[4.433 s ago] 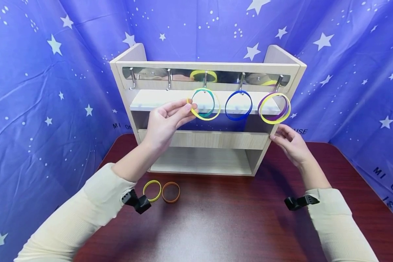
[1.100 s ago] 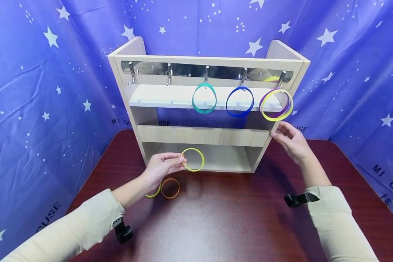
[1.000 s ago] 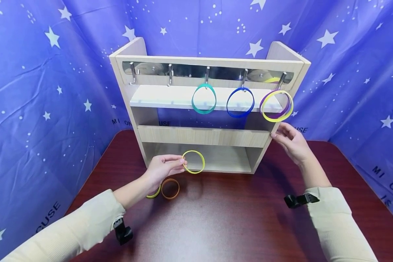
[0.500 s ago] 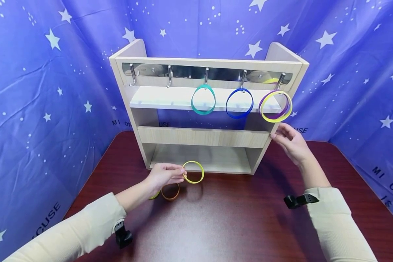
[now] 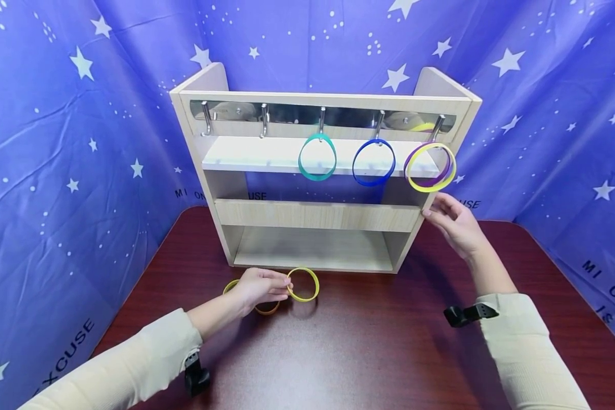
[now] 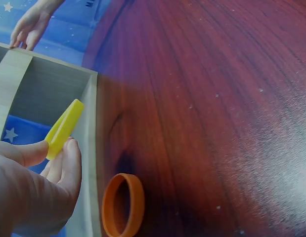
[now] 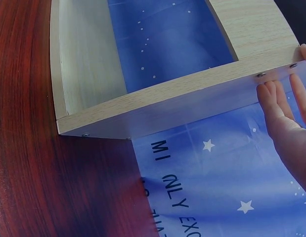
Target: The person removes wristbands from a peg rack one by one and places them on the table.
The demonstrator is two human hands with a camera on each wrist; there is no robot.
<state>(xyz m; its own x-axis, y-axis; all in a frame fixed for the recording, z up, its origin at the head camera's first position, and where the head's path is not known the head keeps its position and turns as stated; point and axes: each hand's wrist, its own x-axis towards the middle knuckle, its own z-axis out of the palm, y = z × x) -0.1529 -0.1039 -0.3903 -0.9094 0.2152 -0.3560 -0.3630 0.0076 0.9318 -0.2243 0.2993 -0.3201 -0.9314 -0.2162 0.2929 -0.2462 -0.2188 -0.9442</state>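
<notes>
My left hand (image 5: 258, 289) pinches a yellow silicone wristband (image 5: 315, 291) by its left side, low over the table in front of the rack. In the left wrist view this wristband (image 6: 66, 129) sits edge-on between thumb and fingers. Partly hidden by the hand are an orange wristband (image 5: 268, 310) and another yellow wristband (image 5: 229, 286) on the table. The fingers of my right hand (image 5: 456, 226) rest against the outer right side of the wooden rack (image 5: 318, 216), thumb at its front edge. Hooks carry a teal wristband (image 5: 301, 165), a blue one (image 5: 355, 171), and purple (image 5: 406, 168) and yellow (image 5: 453, 173) ones together.
The metal hook strip (image 5: 292, 114) runs along the rack's top; its two left hooks (image 5: 263, 122) bear nothing. Below is a white shelf (image 5: 256, 154). The rack stands on a dark red table (image 5: 359, 341), with blue star-patterned cloth (image 5: 107, 142) behind and at the sides.
My left hand has brought the yellow wristband down from beside the teal one at the middle hook to low over the table. The right hand stays at the rack's side.
</notes>
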